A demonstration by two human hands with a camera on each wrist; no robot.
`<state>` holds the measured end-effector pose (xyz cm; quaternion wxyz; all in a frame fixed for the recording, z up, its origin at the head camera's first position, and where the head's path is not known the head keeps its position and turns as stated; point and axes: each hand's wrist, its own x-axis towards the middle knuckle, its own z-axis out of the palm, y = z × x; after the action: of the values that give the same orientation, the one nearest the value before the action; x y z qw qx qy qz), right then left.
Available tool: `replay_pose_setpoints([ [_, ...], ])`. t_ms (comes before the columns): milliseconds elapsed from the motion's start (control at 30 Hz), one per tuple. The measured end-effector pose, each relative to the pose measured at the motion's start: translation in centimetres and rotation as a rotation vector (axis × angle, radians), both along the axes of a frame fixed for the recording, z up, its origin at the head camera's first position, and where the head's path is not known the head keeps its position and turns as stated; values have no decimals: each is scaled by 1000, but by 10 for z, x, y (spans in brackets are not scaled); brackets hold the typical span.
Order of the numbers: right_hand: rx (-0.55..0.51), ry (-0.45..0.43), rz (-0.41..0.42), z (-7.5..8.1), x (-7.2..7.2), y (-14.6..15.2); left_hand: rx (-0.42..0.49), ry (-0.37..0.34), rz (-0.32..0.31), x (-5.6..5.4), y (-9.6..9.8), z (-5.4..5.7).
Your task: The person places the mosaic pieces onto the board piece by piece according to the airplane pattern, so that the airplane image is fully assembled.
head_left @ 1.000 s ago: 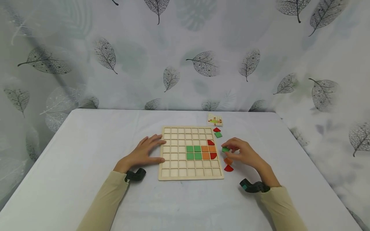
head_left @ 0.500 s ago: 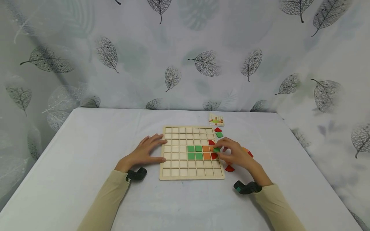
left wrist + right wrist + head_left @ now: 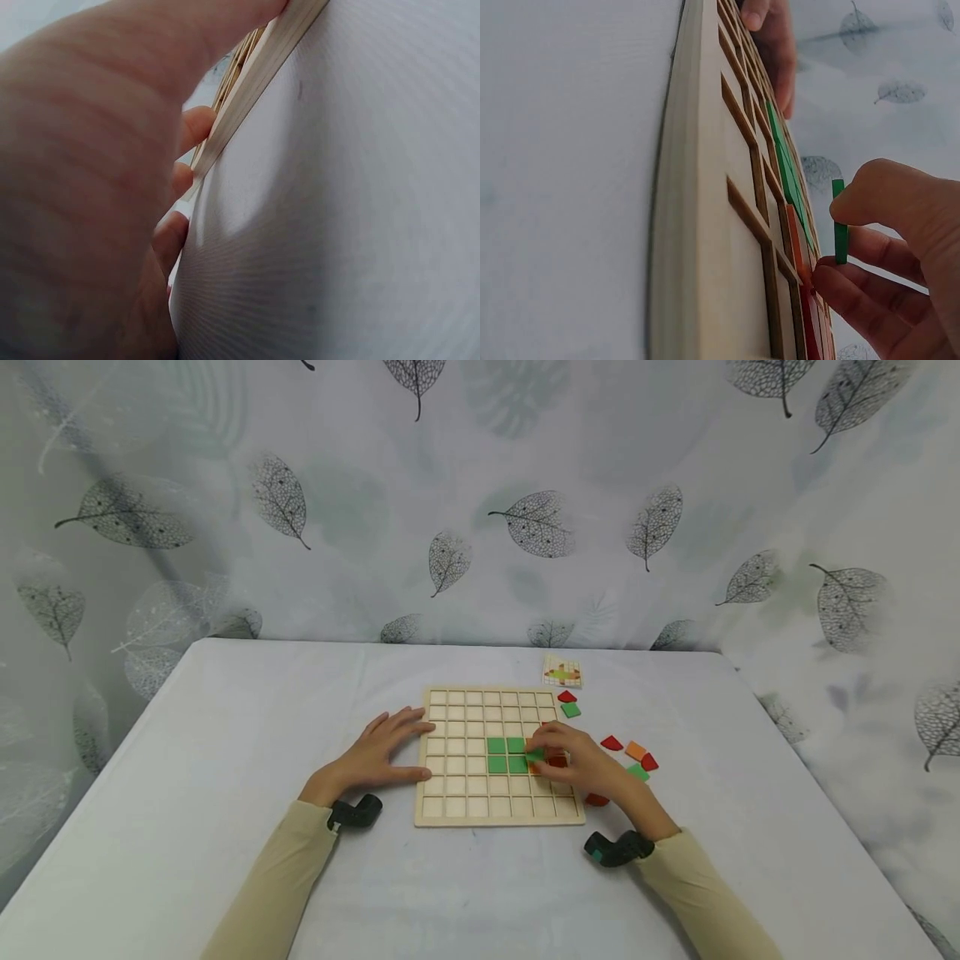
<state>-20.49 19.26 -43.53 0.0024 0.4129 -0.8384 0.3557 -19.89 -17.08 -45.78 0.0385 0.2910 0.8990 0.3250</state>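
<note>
A wooden grid board [image 3: 454,787] lies flat on the white table. My left hand [image 3: 366,758] rests at its left edge with fingers spread, thumb and fingertips on the rim. Between thumb and fingers, my right hand [image 3: 581,762] pinches a green square tile [image 3: 841,225], held on edge just above the right half of the board. Several green tiles [image 3: 497,765] sit side by side in the middle cells. Orange tiles [image 3: 795,232] and red pieces [image 3: 808,322] lie in cells beside them, mostly hidden by the right hand in the head view.
A small pattern card [image 3: 562,671] lies behind the board's far right corner. Near it are a red piece [image 3: 567,697] and a green tile [image 3: 571,710]. To the right lie another red piece [image 3: 611,742], an orange tile [image 3: 636,751] and a green piece [image 3: 638,772].
My right hand has carried the green tile leftward from beside the board to over its right half, uncovering loose pieces on the table. My left hand has stayed at the board's edge.
</note>
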Motion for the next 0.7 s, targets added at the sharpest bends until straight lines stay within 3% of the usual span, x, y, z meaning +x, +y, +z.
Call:
replay_pose_setpoints([
  [300, -40, 15, 54, -3, 1, -12, -5, 2, -2, -1, 0, -2],
  [700, 35, -3, 51, -3, 4, -29, -14, -2, 6, 0, 1, -2],
])
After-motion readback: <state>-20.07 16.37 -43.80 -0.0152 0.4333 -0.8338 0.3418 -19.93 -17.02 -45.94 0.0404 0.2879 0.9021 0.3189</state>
